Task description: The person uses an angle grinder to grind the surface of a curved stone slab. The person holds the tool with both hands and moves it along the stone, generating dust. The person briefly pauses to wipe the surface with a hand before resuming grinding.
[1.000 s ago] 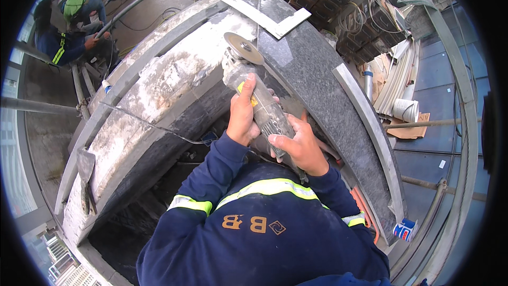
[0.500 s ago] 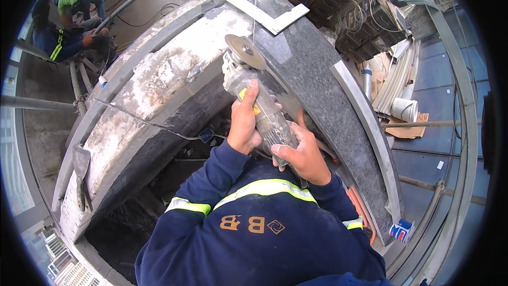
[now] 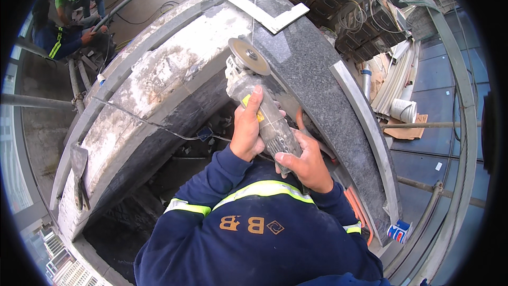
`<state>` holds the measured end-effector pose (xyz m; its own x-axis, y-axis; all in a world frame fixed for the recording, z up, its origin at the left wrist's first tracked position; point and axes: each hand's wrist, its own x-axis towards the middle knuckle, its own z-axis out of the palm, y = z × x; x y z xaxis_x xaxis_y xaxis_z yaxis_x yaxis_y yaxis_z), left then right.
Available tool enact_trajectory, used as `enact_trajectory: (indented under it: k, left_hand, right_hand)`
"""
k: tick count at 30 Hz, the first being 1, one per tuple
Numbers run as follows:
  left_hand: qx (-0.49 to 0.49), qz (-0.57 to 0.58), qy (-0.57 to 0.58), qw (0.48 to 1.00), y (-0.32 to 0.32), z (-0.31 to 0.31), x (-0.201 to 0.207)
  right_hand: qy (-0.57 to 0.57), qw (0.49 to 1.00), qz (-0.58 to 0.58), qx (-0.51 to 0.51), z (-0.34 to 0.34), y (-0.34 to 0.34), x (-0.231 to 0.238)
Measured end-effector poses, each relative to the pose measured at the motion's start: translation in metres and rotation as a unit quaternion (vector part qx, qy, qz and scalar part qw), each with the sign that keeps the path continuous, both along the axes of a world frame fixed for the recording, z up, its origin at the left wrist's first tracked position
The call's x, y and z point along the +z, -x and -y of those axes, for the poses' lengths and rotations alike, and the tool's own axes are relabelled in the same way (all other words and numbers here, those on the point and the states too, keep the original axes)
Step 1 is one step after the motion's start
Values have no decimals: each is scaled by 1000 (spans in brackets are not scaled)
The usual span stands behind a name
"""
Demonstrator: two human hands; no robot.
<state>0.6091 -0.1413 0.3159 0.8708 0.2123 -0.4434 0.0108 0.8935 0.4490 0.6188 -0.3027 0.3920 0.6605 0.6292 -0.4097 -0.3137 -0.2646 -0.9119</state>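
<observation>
An angle grinder (image 3: 271, 122), grey with dust and fitted with a round cutting disc (image 3: 250, 56), is held in both hands in front of my body. My left hand (image 3: 247, 130) wraps its body near the head, thumb on top beside a yellow label. Around the rear end closes my right hand (image 3: 308, 160), thumb across the housing. The disc points away from me, above the inner edge where the dusty pale ledge (image 3: 174, 58) meets the dark granite slab (image 3: 317, 85). Whether the disc spins, I cannot tell.
A white L-shaped template (image 3: 275, 23) lies across the granite's far end. A pale curved strip (image 3: 365, 132) runs along its right edge. A scraper (image 3: 79, 167) rests on the left ledge. Two people (image 3: 74, 16) crouch at the far left. Stacked dark boxes (image 3: 365, 26) stand far right.
The grinder and both hands have shifted slightly right and toward me. Both hands keep their grip. The view has moved a little.
</observation>
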Motion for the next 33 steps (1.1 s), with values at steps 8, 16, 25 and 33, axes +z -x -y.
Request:
enact_trajectory:
  k: [8,16,25,33]
  left_hand:
    - [-7,-4,-28,1000,2,2,0]
    - [-4,2,-11,1000,-4,-7,-4]
    - [-18,-2,13,1000,-9,-17,-15]
    - [-18,-4,-29,999,-16,-22,-15]
  right_hand:
    - [-2,1000,2,-2,1,2,0]
    - [-2,1000,3,-19,-5,0,-7]
    - [-13,1000,-2,-11,-14,-8,-8]
    - [-30,999,-7,-8,-21,-13,-10]
